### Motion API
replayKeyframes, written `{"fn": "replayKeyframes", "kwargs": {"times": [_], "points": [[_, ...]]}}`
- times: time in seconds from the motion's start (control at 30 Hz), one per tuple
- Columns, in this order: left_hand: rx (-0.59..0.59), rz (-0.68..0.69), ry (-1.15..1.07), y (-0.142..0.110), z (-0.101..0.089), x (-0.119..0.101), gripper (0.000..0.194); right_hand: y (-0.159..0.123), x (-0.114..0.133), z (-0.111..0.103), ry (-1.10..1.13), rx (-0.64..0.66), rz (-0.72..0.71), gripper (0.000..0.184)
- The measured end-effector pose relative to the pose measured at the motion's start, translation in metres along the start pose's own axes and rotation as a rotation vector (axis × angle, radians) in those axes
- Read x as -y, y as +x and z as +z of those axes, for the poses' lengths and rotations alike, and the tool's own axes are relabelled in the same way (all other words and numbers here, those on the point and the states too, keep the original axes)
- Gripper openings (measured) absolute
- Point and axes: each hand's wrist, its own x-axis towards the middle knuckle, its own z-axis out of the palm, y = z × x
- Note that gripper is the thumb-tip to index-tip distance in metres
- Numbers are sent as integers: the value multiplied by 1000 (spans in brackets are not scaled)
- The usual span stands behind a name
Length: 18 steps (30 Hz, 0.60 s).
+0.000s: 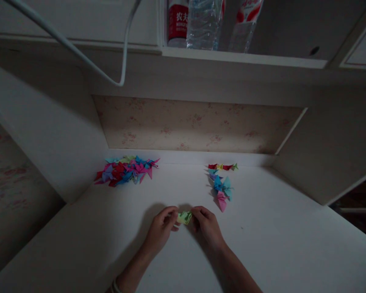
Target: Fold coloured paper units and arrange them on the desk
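A small yellow-green folded paper piece (184, 217) lies between my two hands just above the white desk top (262, 244). My left hand (161, 228) pinches its left end with curled fingers. My right hand (205, 226) pinches its right end the same way. Both forearms reach in from the bottom edge. Behind my right hand a short line of folded paper cranes (221, 188) in blue, pink, red and green runs toward the back wall. A heap of several colourful folded cranes (126, 170) sits at the back left of the desk.
A shelf above (244, 57) holds plastic water bottles (204, 22). A white cable (79, 53) hangs from the upper left. Cabinet side panels close in the desk on the left (49, 134) and right (323, 162). A floral back panel (195, 126) stands behind.
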Motion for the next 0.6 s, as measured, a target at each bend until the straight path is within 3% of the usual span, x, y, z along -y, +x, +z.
{"fn": "replayKeyframes", "kwargs": {"times": [0.1,0.2,0.3,0.4,0.5,0.6], "points": [[8,-14,-11,-2,1,2,43,0,17,-19,-21,30,-21,29],[-3,-52,-17,-1,1,6,44,12,46,-57,-28,74,-43,29],[11,-86,0,3,2,10,43,47,74,-111,-37,-62,-94,29],[39,-106,57,8,3,11,42,102,92,-170,-115,-276,-115,30],[41,-125,138,11,3,11,41,153,96,-221,-207,-453,-104,19],[47,-137,177,12,3,11,41,186,92,-255,-341,-598,-137,15]]}}
